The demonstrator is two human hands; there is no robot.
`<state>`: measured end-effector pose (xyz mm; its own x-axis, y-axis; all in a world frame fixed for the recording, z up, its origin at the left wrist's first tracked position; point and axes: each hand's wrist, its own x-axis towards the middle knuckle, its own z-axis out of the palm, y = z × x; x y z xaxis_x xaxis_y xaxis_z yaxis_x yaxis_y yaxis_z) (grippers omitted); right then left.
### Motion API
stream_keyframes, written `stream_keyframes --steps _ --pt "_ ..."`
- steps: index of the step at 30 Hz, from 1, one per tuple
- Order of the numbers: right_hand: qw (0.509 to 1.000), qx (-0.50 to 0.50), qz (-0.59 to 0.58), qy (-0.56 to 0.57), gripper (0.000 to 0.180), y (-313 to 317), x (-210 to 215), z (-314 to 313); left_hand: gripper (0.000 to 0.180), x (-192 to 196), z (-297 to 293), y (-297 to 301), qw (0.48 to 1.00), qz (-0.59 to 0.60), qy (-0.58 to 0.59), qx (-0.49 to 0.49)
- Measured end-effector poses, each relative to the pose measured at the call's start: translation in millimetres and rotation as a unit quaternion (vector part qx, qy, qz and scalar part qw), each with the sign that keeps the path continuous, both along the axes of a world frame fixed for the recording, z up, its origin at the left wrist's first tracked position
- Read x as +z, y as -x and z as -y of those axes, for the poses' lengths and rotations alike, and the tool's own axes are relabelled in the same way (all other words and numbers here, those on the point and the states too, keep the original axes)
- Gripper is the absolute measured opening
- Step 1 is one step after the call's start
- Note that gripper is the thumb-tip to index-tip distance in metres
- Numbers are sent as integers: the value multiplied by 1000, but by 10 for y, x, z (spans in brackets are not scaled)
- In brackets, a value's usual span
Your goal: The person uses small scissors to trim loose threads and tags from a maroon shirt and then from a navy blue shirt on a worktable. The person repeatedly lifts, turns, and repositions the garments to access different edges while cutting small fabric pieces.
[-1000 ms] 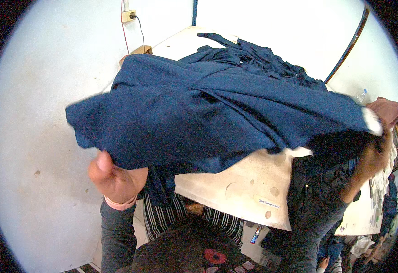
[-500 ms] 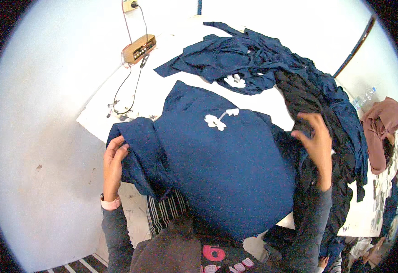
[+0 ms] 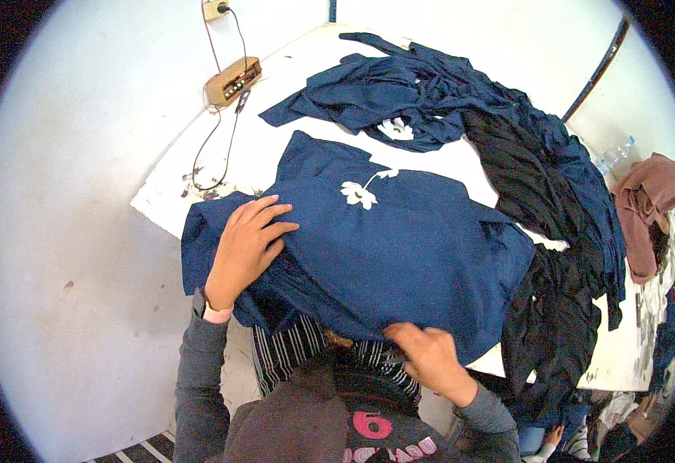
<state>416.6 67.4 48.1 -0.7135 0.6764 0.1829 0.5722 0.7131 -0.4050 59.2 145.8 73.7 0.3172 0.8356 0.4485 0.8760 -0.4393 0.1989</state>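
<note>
A navy blue shirt [image 3: 399,247] with a small white flower print lies spread on the white table [image 3: 291,158] in front of me. My left hand [image 3: 243,247] rests flat on the shirt's left sleeve area, fingers apart. My right hand [image 3: 430,359] pinches the shirt's near hem at the table's front edge. Part of the shirt hangs over the table's near edge toward my body.
A heap of navy garments [image 3: 414,96] lies at the back of the table, with black garments [image 3: 546,255] trailing down the right side. A brown garment [image 3: 650,201] hangs at far right. A wooden switch box [image 3: 233,79] with a cable sits at the back left.
The shirt was held up in the air, then dropped flat onto the table. My right hand moved from the shirt's right side down to its near hem; my left hand now lies flat on it.
</note>
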Motion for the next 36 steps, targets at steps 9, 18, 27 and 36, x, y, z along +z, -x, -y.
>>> stream_keyframes --steps 9,18,27,36 --pt "966 -168 -177 -84 45 -109 582 -165 14 47 -181 79 995 99 26 -1" --pt "789 -483 -23 -378 37 -414 919 -437 19 446 199 462 822 569 19 -16" --pt "714 -571 -75 -398 47 -1333 1684 -434 15 656 304 1211 860 494 -106 75" --pt "869 -372 -103 -311 35 -3049 2064 -1114 14 643 149 1540 907 380 28 176"
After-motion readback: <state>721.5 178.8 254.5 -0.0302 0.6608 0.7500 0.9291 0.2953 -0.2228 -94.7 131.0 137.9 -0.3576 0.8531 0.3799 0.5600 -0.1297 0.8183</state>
